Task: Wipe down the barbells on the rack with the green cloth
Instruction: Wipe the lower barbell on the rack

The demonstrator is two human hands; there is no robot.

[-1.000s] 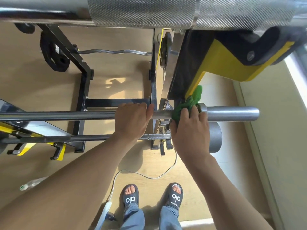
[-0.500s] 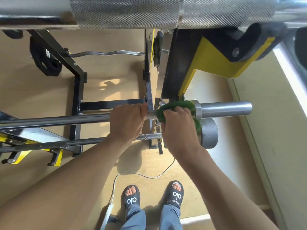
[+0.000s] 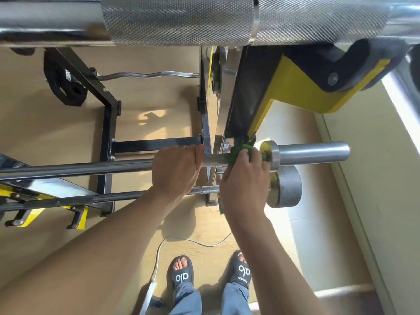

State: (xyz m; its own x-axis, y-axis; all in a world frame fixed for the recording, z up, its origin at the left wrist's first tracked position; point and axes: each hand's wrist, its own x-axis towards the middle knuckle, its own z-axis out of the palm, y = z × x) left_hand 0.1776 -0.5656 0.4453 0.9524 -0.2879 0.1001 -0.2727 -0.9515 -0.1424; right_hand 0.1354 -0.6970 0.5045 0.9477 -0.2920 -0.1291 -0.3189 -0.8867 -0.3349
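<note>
Middle of the frame, the person's got the right hand (image 3: 244, 178) clenched around the green cloth (image 3: 241, 149), which is bunched over the shaft of the middle barbell (image 3: 91, 168) right where it meets the collar — just beside the rack upright (image 3: 234, 114). Only a bit of green pokes out past the fingers. The left hand (image 3: 176, 169) has a full overhand grip wrapped around the same bar, a little further left, touching nothing else.

That bar's steel and looks heavy, so I'd guess it isn't rolling anywhere with one hand pinning it. The cloth is soft and thin, moulds round the shaft easily, but could snag near the collar or on knurling like the stuff on the big barbell (image 3: 181, 21) across the top of the frame. Best hold is what's happening: cloth wrapped fully round, palm squeezing, sliding along.

There's a lower bar (image 3: 136, 196) under the hands and an EZ curl bar (image 3: 147, 75) upper left — can't tell if those are wiped.
</note>
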